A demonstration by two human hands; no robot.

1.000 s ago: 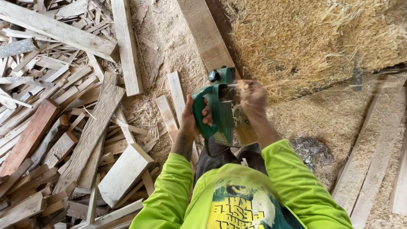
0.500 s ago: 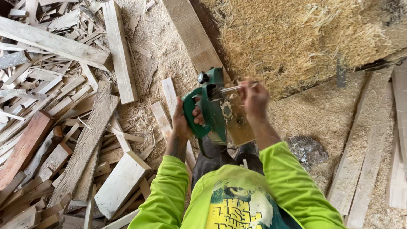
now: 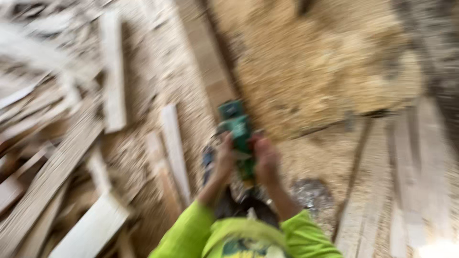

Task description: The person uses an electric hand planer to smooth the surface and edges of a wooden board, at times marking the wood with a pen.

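Blurry view: our left hand and right hand wrap closed fingers around the green power tool, held above sawdust; scrap boards crowd the left edge.

Floor: sawdust-covered, view blurred. Left of the left hand: loose pile of offcut boards, lying crosswise; one pale short plank just beside it. Beyond both hands: large mound of wood shavings. Right of the right hand: long boards lying side by side.
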